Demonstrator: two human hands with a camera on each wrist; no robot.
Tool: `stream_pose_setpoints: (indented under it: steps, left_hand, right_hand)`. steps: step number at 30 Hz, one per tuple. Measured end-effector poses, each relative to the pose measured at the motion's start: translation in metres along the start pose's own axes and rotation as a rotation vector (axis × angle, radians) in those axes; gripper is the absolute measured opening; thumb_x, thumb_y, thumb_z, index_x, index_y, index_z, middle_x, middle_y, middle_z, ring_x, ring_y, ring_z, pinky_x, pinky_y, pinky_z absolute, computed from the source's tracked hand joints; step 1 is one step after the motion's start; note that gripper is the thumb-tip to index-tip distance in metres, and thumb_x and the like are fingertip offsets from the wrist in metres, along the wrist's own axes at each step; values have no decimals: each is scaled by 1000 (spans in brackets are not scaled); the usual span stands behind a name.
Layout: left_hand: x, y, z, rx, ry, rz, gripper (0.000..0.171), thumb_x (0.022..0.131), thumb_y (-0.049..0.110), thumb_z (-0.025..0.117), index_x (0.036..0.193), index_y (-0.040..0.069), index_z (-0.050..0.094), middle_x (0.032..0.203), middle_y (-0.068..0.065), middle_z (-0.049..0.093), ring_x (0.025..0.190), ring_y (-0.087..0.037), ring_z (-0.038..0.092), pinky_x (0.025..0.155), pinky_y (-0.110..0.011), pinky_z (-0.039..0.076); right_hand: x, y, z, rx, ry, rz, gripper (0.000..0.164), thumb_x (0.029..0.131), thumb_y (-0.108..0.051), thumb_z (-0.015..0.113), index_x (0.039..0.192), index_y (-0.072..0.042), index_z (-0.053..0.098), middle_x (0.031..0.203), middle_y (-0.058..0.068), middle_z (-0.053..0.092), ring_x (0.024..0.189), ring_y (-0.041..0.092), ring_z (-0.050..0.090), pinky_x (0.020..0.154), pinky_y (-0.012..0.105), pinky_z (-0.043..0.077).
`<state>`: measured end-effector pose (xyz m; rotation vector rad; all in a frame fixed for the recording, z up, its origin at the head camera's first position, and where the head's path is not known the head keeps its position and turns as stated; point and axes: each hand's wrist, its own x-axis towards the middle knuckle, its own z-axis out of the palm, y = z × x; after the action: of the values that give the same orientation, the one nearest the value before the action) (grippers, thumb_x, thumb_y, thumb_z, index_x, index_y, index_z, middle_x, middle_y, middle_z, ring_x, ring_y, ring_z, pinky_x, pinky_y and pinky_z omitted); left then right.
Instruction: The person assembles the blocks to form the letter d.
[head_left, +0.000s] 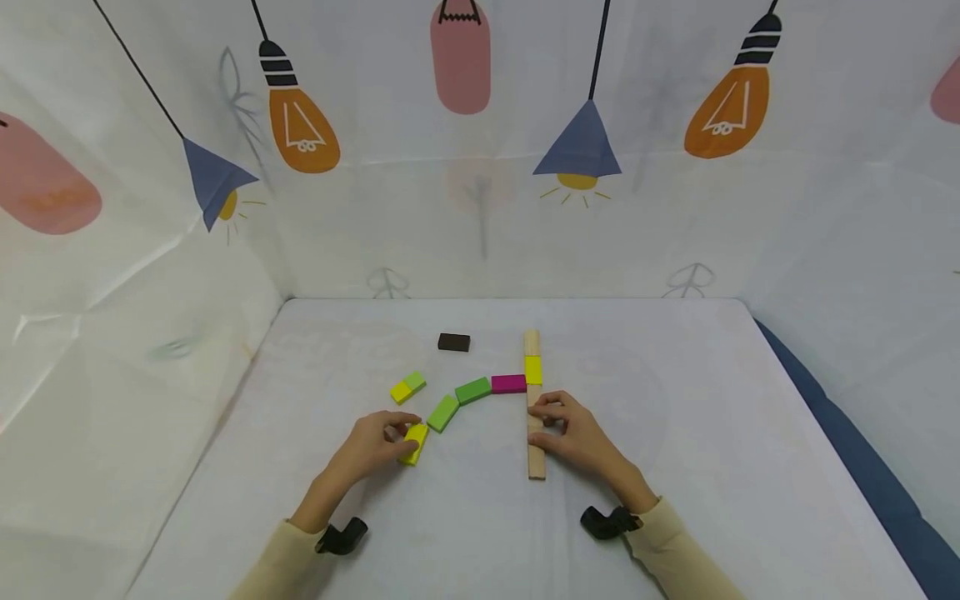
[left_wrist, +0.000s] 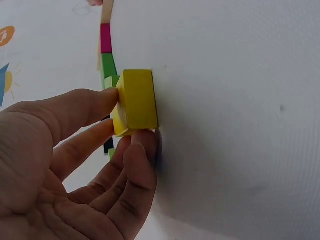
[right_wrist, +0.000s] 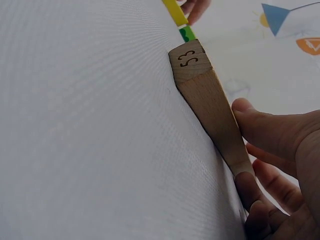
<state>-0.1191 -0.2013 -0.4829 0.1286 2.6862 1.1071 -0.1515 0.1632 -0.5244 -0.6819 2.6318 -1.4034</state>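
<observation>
My left hand point(head_left: 380, 439) pinches a yellow block point(left_wrist: 141, 100) between thumb and fingers, at the lower left end of a curved line of blocks. Past it come a light green block point(head_left: 443, 413), a green block point(head_left: 473, 391) and a magenta block point(head_left: 508, 384). The magenta one meets a straight row of wooden blocks point(head_left: 536, 462) with a yellow block point(head_left: 533, 370) in it. My right hand point(head_left: 573, 433) has its thumb and fingertips on a wooden block in that row. In the right wrist view, the near wooden block point(right_wrist: 212, 110) bears the number 53.
A dark brown block point(head_left: 453, 342) lies alone towards the back. Left of the curve, a yellow block point(head_left: 401, 392) and a light green block point(head_left: 416, 380) lie together. All rest on a white-covered table point(head_left: 675, 375), with a lamp-patterned sheet point(head_left: 480, 225) behind.
</observation>
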Motion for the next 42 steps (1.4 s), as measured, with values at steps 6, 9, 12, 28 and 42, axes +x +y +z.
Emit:
stream_pose_setpoints:
  steps: [6, 9, 12, 28, 42]
  left_hand:
    - [-1, 4, 5, -30, -37, 13, 30, 85, 17, 83, 114, 10, 75, 95, -3, 69, 75, -14, 60, 63, -25, 51]
    - [-1, 6, 8, -28, -33, 8, 30, 85, 17, 84, 112, 10, 75, 92, -1, 67, 74, -15, 59, 62, -24, 50]
    - [-1, 9, 11, -25, -24, 12, 30, 84, 17, 84, 111, 10, 74, 89, 0, 65, 74, -14, 57, 61, -24, 49]
    - [-2, 17, 20, -12, 9, -10, 30, 83, 20, 87, 106, 8, 71, 81, 1, 60, 72, -13, 53, 60, -23, 43]
    - [1, 20, 24, 30, 18, -50, 33, 84, 25, 87, 105, 8, 69, 78, 2, 59, 69, -12, 53, 60, -24, 42]
  right_hand:
    - [-1, -2, -1, -1, 9, -9, 44, 85, -23, 85, 124, -6, 74, 123, 5, 61, 98, 17, 57, 80, 26, 49]
    - [-1, -3, -1, -2, 11, -13, 43, 85, -21, 85, 124, -5, 74, 123, 6, 61, 98, 18, 57, 80, 26, 49]
    - [-1, -3, -2, 1, 9, -8, 43, 85, -20, 85, 124, -5, 74, 123, 6, 61, 98, 18, 57, 80, 25, 50]
    - [0, 0, -1, -1, 6, -11, 44, 85, -23, 85, 124, -6, 74, 124, 6, 61, 99, 17, 57, 79, 24, 50]
    - [0, -1, -1, 9, 8, -29, 43, 85, -22, 85, 123, -4, 74, 123, 8, 61, 98, 18, 57, 81, 25, 51]
